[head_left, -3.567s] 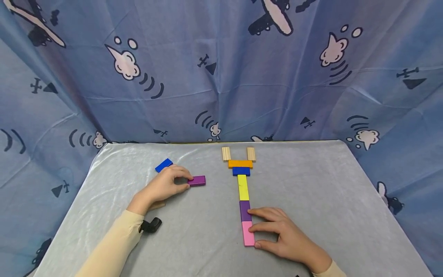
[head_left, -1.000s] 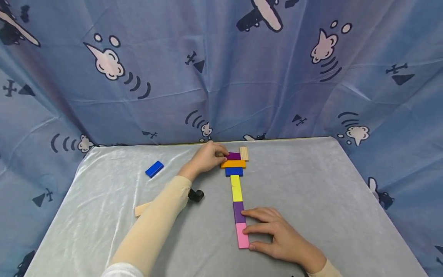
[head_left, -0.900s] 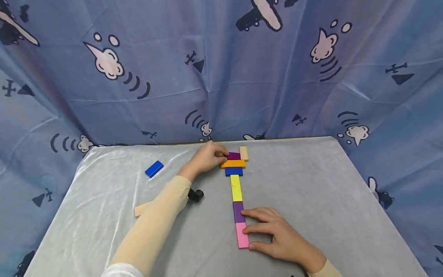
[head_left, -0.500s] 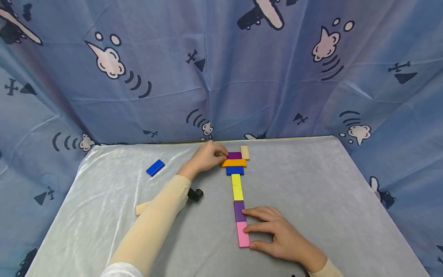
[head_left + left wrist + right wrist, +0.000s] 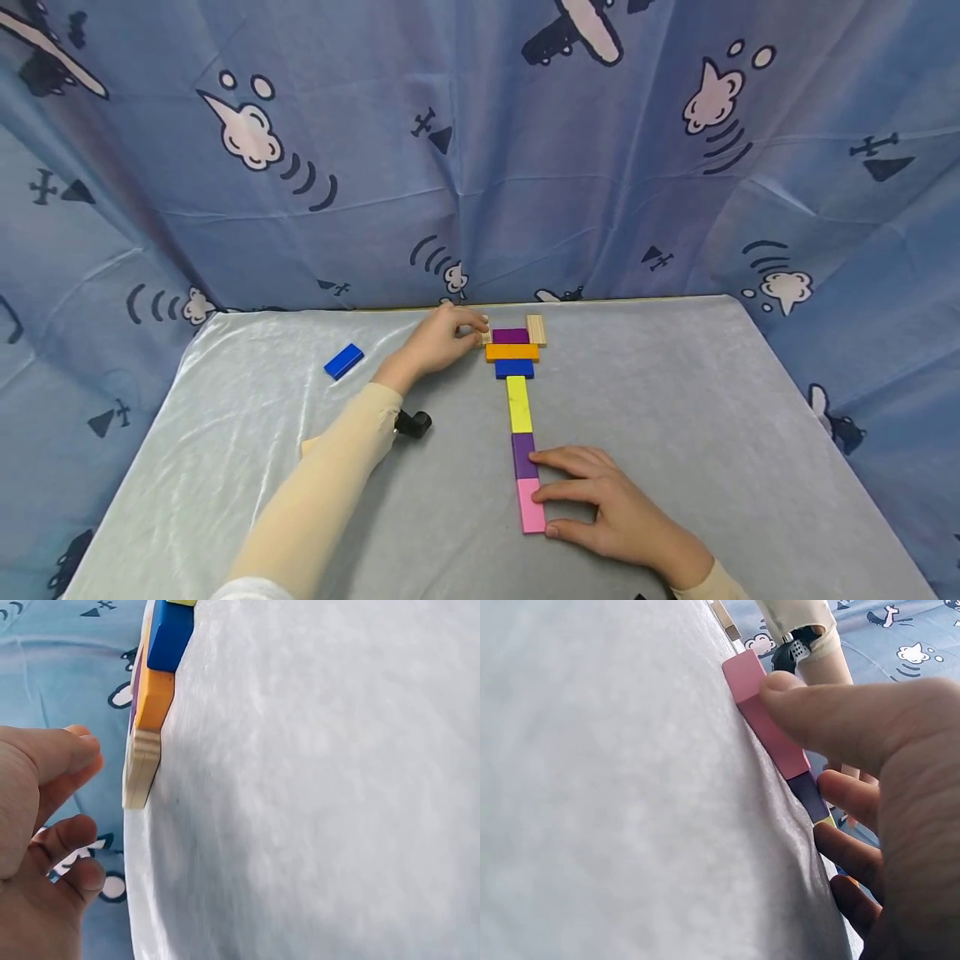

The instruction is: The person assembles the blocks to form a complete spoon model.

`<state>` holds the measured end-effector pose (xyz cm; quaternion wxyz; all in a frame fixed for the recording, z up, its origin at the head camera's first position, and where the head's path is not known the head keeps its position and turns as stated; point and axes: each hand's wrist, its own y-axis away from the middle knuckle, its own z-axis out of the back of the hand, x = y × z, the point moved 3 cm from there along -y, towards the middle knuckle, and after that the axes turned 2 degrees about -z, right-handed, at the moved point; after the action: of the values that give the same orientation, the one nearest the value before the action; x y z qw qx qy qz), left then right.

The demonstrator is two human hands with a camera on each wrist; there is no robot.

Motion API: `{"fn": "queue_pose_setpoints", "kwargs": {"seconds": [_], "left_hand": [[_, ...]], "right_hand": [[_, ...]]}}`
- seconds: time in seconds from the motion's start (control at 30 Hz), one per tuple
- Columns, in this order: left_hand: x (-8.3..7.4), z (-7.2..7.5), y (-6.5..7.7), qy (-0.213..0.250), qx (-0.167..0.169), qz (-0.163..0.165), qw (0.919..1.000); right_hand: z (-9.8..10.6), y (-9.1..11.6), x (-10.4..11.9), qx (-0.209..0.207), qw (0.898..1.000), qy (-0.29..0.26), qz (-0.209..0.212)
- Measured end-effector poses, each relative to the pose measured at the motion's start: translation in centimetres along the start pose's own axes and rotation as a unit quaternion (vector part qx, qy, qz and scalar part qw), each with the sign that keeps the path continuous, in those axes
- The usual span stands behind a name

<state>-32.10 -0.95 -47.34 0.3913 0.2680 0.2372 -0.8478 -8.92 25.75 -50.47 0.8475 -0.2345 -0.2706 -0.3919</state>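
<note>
A row of flat toy blocks runs down the table: orange (image 5: 512,353), blue (image 5: 514,369), yellow (image 5: 519,404), dark purple (image 5: 523,456) and pink (image 5: 531,507). Beyond the orange one, a magenta-purple block (image 5: 511,336) lies between two plain wooden blocks, the right one (image 5: 536,331) in full sight and the left one (image 5: 487,335) partly behind fingers. My left hand (image 5: 435,340) hovers beside that left block, thumb and fingers apart and holding nothing in the left wrist view. The relaxed fingers of my right hand (image 5: 611,508) touch the dark purple and pink blocks from the right.
A loose blue block (image 5: 344,361) lies at the table's left. Under my left sleeve (image 5: 330,483), the corner of a plain wooden block (image 5: 308,446) peeks out. A blue printed curtain (image 5: 480,167) hangs behind the grey cloth-covered table (image 5: 675,400).
My left hand carried the magenta-purple block from the left to between the two plain blocks, then let go and drew slightly left. My right hand has stayed at the pink end.
</note>
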Motion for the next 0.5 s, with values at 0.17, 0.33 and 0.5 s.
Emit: {"fn": "queue_pose_setpoints", "kwargs": {"seconds": [0.17,0.33,0.5], "left_hand": [[-0.1,0.8,1.0,-0.003,-0.005,0.005,1.0],[0.1,1.9,2.4,-0.006,-0.002,0.034,0.9994],[0.8,3.0,4.0,-0.016,0.0,0.038,0.9992]], "right_hand": [[0.1,0.1,-0.1,-0.002,1.0,0.001,-0.001],[0.1,0.2,0.0,-0.013,1.0,0.009,0.026],[0.1,0.1,0.1,-0.011,1.0,0.012,0.019]]}}
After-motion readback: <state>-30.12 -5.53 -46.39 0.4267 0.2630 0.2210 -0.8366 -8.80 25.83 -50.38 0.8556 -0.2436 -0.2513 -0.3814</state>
